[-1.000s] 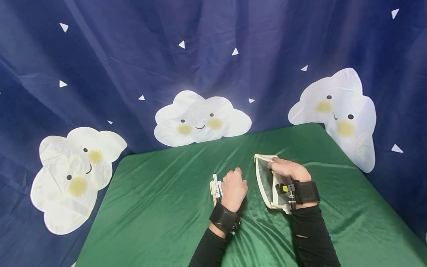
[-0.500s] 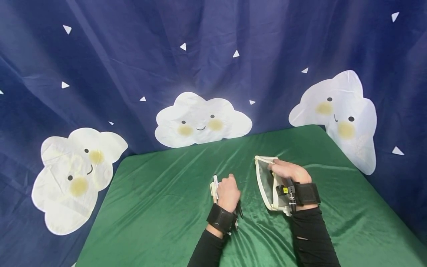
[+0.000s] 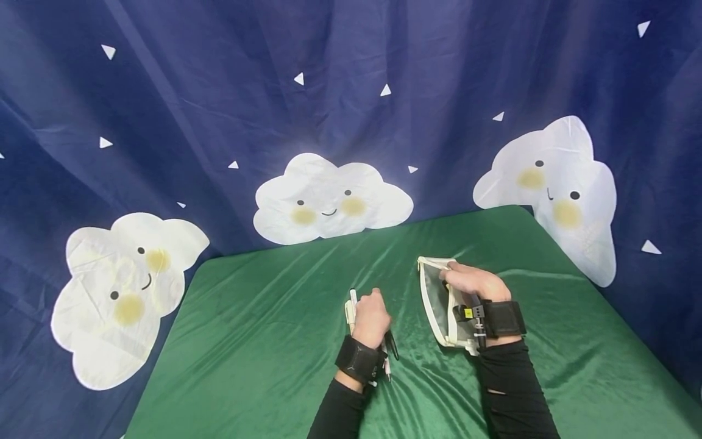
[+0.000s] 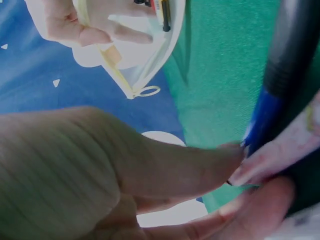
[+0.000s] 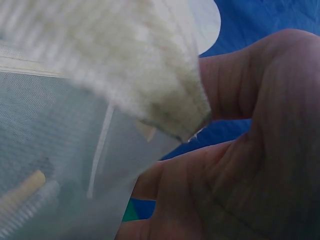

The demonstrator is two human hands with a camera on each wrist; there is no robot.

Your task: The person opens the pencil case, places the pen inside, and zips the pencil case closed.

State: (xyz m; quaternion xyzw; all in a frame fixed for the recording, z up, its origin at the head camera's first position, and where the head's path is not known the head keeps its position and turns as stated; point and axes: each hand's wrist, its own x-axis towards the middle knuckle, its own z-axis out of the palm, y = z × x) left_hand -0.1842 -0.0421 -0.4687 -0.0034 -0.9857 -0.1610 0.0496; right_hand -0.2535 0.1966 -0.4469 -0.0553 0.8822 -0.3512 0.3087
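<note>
My left hand (image 3: 371, 318) is low over a small group of pens on the green cloth. In the left wrist view its thumb and fingers pinch the end of a pink patterned pen (image 4: 287, 142), close to a blue pen with a black section (image 4: 267, 107). Beside the knuckles lie a white pen with a black end (image 3: 353, 297) and a cream pen (image 3: 349, 316). My right hand (image 3: 477, 281) grips the edge of a see-through mesh pencil pouch with cream trim (image 3: 431, 305), its mouth spread. Several items are inside, including a dark-ended pen (image 4: 164, 15).
The table under the green cloth (image 3: 263, 329) has its far edge against a dark blue curtain (image 3: 351, 79) printed with white clouds. A black pen (image 3: 393, 344) lies to the right of my left wrist.
My left hand has shifted left and slightly down over the pens, uncovering the ends of a black pen and a pink pen by the wrist. The right hand and pouch stay in place.
</note>
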